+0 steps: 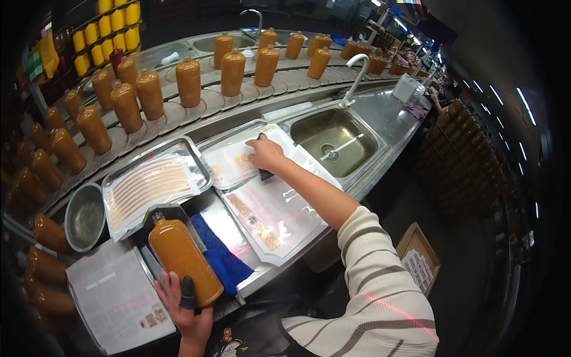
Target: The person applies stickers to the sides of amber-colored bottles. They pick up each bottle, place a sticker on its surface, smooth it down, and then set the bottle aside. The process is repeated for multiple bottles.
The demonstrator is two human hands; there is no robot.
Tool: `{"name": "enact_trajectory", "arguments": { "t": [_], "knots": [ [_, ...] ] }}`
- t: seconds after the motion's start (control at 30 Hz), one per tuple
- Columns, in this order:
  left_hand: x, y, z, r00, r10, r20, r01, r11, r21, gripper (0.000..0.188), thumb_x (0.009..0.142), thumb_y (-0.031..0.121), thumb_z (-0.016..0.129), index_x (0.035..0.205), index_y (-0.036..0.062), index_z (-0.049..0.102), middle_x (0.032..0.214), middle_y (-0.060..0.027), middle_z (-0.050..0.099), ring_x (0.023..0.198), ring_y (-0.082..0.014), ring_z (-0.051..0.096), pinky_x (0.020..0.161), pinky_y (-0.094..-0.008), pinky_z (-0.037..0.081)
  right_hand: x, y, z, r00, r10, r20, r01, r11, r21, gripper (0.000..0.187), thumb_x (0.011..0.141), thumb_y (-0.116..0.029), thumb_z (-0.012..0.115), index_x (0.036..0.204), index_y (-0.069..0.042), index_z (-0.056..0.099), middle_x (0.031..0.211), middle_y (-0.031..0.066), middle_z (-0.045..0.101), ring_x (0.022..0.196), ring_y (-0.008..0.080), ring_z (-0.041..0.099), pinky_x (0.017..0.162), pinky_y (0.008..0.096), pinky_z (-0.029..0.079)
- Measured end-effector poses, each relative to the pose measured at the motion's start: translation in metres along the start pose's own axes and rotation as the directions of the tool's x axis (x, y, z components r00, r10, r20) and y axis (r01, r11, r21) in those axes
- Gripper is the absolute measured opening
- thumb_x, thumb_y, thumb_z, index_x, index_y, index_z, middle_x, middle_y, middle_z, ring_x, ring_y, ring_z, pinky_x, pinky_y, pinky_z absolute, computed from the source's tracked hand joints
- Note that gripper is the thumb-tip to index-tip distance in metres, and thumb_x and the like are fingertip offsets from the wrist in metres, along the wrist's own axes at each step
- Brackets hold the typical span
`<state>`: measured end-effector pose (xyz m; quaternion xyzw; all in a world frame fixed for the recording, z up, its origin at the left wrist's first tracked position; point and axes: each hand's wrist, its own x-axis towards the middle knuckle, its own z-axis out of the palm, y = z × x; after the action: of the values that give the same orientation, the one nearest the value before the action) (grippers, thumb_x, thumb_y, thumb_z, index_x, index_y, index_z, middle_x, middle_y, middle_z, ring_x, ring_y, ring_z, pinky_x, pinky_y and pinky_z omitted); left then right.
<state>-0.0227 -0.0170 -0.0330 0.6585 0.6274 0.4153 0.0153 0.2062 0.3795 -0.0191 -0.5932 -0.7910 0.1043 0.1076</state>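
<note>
A brown glazed bottle (184,256) lies tilted in a dark metal cradle (172,209), its neck pointing away from me. My left hand (189,306) grips the bottle's near end, with a black finger cover on one digit. Farther right, my right hand (266,153) reaches over a white decal sheet (229,156), fingers bent down at small gold decals; it also wears black covering at a fingertip. A dark flat piece (265,174) sticks out from under the palm; its kind is hidden. Closer to me lies another sheet with gold decals (256,221).
A tray of curved strip decals (151,184) sits beside a steel bowl (85,217). Blue cloth (223,256) lies by the cradle, with another decal sheet (119,297) at lower left. Brown bottles (232,72) line the conveyor (208,97). A sink (333,140) with a tap (355,77) is at right.
</note>
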Motion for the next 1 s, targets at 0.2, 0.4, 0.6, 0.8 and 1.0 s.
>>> {"name": "enact_trajectory", "arguments": {
  "t": [0.2,0.4,0.6,0.8,1.0],
  "knots": [
    [-0.001,-0.001,-0.005,0.999,-0.008,0.036,0.007,1.0,0.018,0.074,0.073,0.012,0.086,0.141,0.011,0.058,0.159,-0.0145,0.041,0.148,-0.0431,0.034,0.119,-0.0664,0.02,0.023,0.005,0.012,0.998,-0.058,0.025,0.058,0.998,-0.009,0.026,0.084,-0.014,0.063,0.107,-0.014,0.074,0.119,0.0181,0.062,0.108,0.0371,0.065,0.092,0.0438,0.053],
    [0.002,0.0,-0.01,0.998,-0.015,0.063,0.014,1.0,0.025,0.074,0.074,0.007,0.082,0.143,0.0103,0.056,0.159,-0.0156,0.041,0.148,-0.044,0.033,0.119,-0.065,0.02,0.037,0.015,0.021,0.997,-0.08,0.017,0.08,0.997,-0.003,0.014,0.084,-0.015,0.064,0.094,-0.01,0.073,0.111,0.0176,0.066,0.103,0.0367,0.066,0.089,0.0445,0.054],
    [0.003,0.0,-0.006,0.999,-0.016,0.046,0.016,1.0,-0.004,0.07,0.076,0.006,0.08,0.142,0.009,0.058,0.159,-0.0172,0.04,0.148,-0.0444,0.034,0.12,-0.0636,0.02,0.049,0.022,0.02,0.997,-0.065,0.046,0.067,0.997,-0.028,0.024,0.082,-0.02,0.069,0.104,-0.01,0.072,0.115,0.0174,0.066,0.11,0.0362,0.065,0.093,0.0438,0.053],
    [0.005,-0.001,-0.007,0.999,-0.029,0.027,0.029,0.999,-0.022,0.061,0.073,0.006,0.08,0.133,0.0079,0.066,0.154,-0.0177,0.047,0.146,-0.0427,0.037,0.118,-0.065,0.021,0.071,0.03,0.018,0.997,-0.043,0.06,0.047,0.997,-0.068,0.037,0.08,-0.028,0.075,0.117,-0.019,0.075,0.122,0.0146,0.066,0.118,0.0342,0.063,0.1,0.042,0.051],
    [0.004,-0.004,-0.009,0.998,-0.032,0.056,0.034,0.999,-0.039,0.063,0.07,0.005,0.08,0.131,0.0096,0.068,0.156,-0.0151,0.046,0.148,-0.042,0.036,0.117,-0.0659,0.023,0.094,0.045,-0.002,0.942,-0.275,0.195,0.287,0.957,-0.035,0.046,0.076,-0.028,0.083,0.117,-0.01,0.075,0.124,0.0144,0.07,0.116,0.0325,0.064,0.102,0.0387,0.049]
  ]
}}
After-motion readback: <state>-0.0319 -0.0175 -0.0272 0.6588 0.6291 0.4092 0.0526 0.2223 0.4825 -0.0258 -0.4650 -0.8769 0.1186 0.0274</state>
